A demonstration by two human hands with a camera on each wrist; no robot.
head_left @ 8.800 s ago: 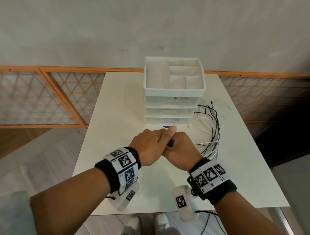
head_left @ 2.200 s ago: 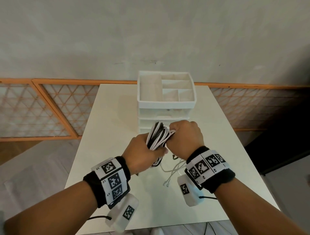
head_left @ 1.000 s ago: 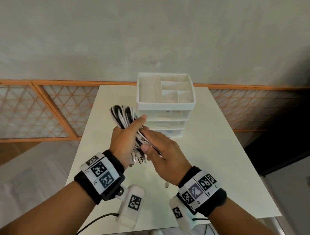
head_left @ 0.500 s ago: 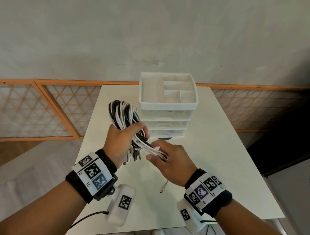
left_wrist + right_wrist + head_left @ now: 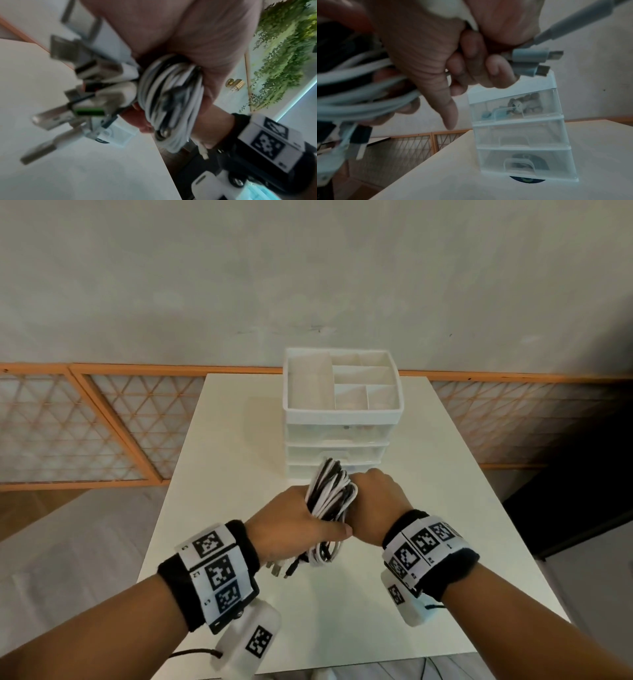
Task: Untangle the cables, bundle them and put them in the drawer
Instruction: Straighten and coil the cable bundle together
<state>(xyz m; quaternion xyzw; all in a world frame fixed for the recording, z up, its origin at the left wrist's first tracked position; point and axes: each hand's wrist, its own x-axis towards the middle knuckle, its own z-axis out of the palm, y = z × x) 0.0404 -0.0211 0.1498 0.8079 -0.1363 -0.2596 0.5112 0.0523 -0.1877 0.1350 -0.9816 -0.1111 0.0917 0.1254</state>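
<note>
A: Listing near to far. Item one: left hand [image 5: 294, 525], fingers curled round the coiled bundle of black and white USB cables [image 5: 330, 501], held above the white table [image 5: 239, 474] at about 6 o'clock from the drawer unit. Plug ends [image 5: 284, 568] hang loose below the fist.

B: Item two?

A: Right hand [image 5: 380, 505], fingers closed on the same bundle from its 3 o'clock side, with a couple of grey connectors [image 5: 537, 59] poking out past the knuckles.

B: Item three?

A: Three-drawer clear organiser [image 5: 340, 440] at 12 o'clock; all drawers look closed, and the bundle is not yet inside.

B: Risks?

A: Nothing seems to tie the coil, so freeing a hand to pull a drawer handle [image 5: 519, 164] could let loops spring apart. Dangling plugs might snag on the drawer's edge.
</note>
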